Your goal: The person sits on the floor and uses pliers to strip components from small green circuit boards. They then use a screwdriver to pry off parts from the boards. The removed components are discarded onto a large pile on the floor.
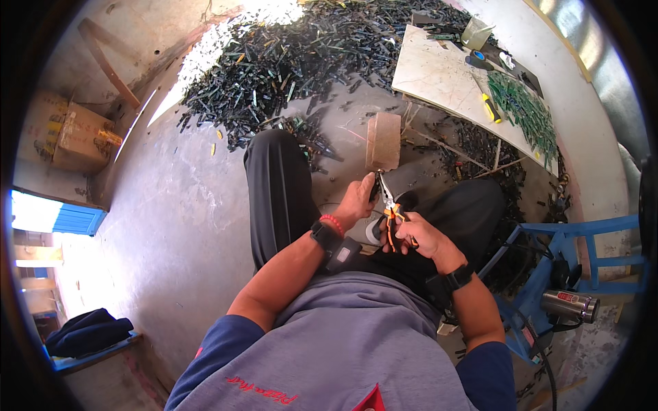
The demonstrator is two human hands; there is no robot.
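Note:
My right hand [423, 237] is closed round the orange-and-black handles of a pair of pliers [392, 218], whose metal jaws point away from me. Between the fingers of my left hand [356, 201] is a small dark piece [374, 186], its far end beside the plier jaws. Whether the jaws touch it is too small to tell. Both hands are above my lap, between my bent knees. Just beyond them stands a tan block [382, 142].
A large heap of dark strips [274, 75] covers the floor ahead. At the right, a pale board [439, 72] bears a yellow screwdriver [491, 108] and green strips [524, 109]. A blue frame [541, 274] and metal cylinder [570, 305] are near my right elbow. Cardboard boxes [82, 140] stand left.

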